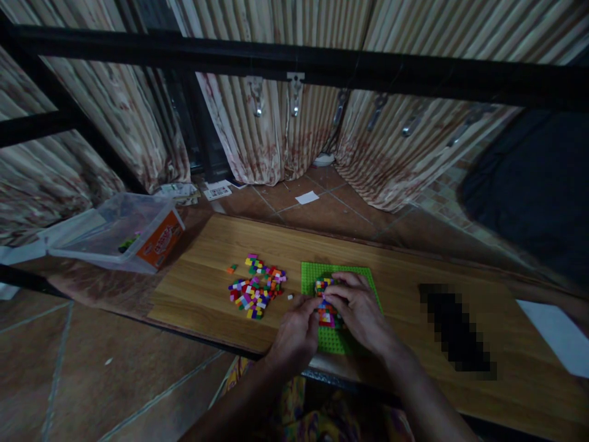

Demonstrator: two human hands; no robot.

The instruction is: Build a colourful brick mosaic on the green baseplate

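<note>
A green baseplate (pixel 313 276) lies on a low wooden table (pixel 207 288). A small multicoloured brick build (pixel 325 313) stands on the plate. My right hand (pixel 361 310) rests over the build with its fingers curled and pinched at the top bricks. My left hand (pixel 297 331) sits at the plate's left edge, fingers bent and pressed against the lower part of the build. A loose pile of small coloured bricks (pixel 255 288) lies on the table just left of the plate.
A clear plastic tub with an orange label (pixel 133 230) lies tipped at the table's far left. A black blurred object (pixel 455 328) sits on the table's right side, white paper (pixel 559 334) beyond it. Curtains and a black metal frame (pixel 294 61) stand behind.
</note>
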